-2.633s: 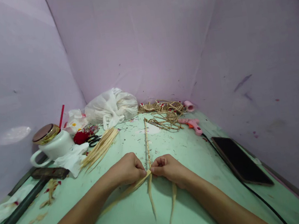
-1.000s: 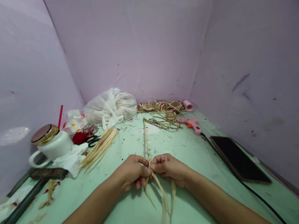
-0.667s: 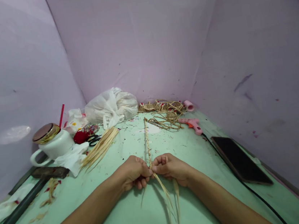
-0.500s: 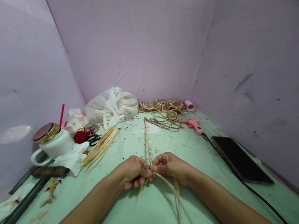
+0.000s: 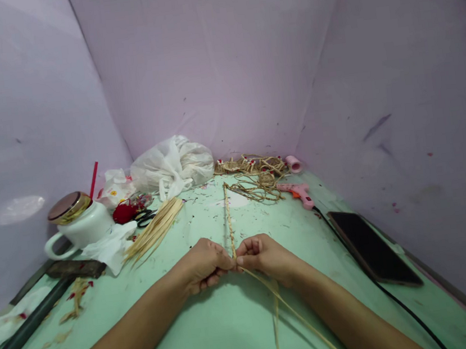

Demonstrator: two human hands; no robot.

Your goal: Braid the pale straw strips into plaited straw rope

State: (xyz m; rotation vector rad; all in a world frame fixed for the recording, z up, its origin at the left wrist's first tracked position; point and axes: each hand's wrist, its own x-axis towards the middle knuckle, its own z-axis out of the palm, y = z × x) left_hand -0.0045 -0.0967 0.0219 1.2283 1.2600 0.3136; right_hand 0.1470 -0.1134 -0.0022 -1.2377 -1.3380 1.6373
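A thin braid of straw-coloured fibre (image 5: 228,214) runs straight toward the back of the green table. At its near end my left hand (image 5: 208,265) pinches it from the left side. My right hand (image 5: 264,261) is closed at the same spot, thumb and forefinger on the braid's end. Loose fibre strands (image 5: 301,316) trail from under my right hand toward the lower right. The fingertips of both hands nearly meet, and they hide the place where strands cross.
Left stand a lidded white mug (image 5: 89,226), a hammer (image 5: 77,268), black-handled scissors (image 5: 145,218) and a bundle of fibre strips (image 5: 155,229). A white plastic bag (image 5: 175,167) and coiled cord (image 5: 260,185) lie behind. Right are a pink glue gun (image 5: 302,193) and a black phone (image 5: 373,248).
The loose strands have swung further to the right. A strand end that hung below my left hand no longer shows. Both hands stay at the braid's near end.
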